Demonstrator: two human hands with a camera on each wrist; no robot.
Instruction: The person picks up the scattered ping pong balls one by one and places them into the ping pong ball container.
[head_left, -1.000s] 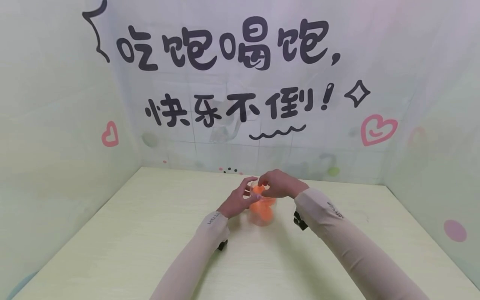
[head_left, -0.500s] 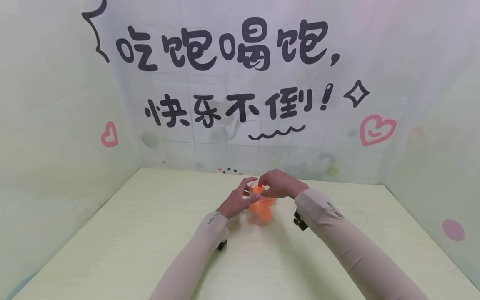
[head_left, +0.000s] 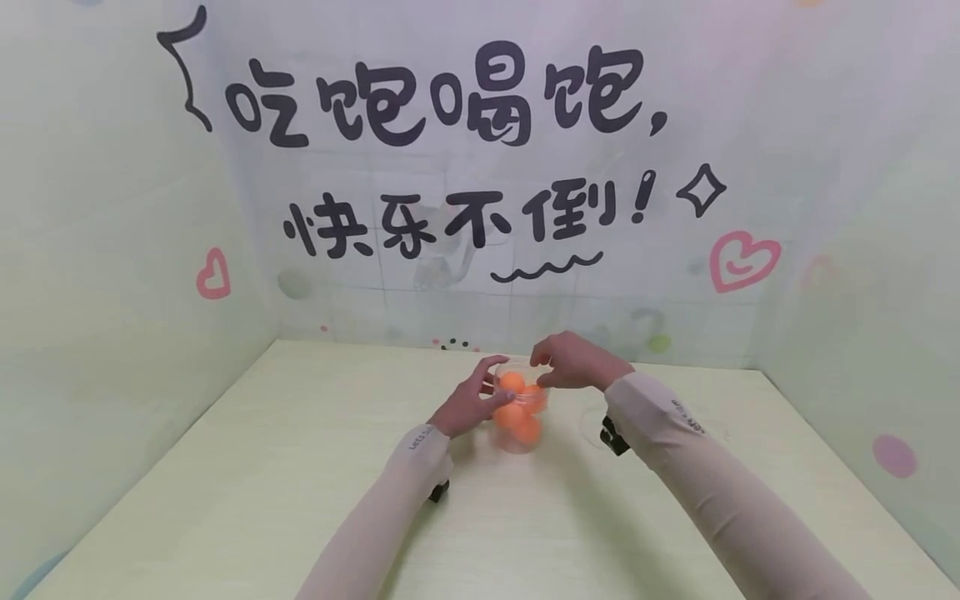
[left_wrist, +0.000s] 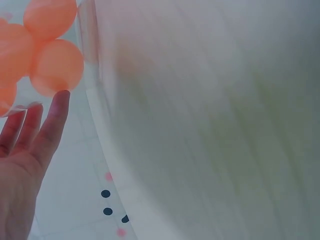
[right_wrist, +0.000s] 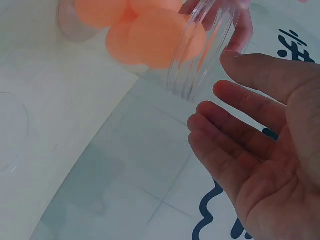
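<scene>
A clear plastic jar [head_left: 514,446] stands upright near the back of the table, with several orange balls [head_left: 528,431] inside. Its top has no cover on it. My left hand [head_left: 471,407] holds the jar from the left, thumb in front and fingers behind. In the left wrist view, the left fingers [left_wrist: 47,132] lie against the jar's wall beside the balls. Just right of the jar's rim [right_wrist: 187,60], my right hand [head_left: 573,362] has loosely bent fingers. The right wrist view shows nothing in its palm.
A faint clear disc, seemingly a lid [head_left: 595,427], lies on the table [head_left: 300,500] to the right of the jar, partly behind the right wrist's black camera mount [head_left: 615,435]. A printed curtain [head_left: 442,317] stands behind the table's back edge.
My right hand has moved right, away from the jar's mouth, and its fingers have loosened. The left hand keeps its hold on the jar. The view has shifted slightly.
</scene>
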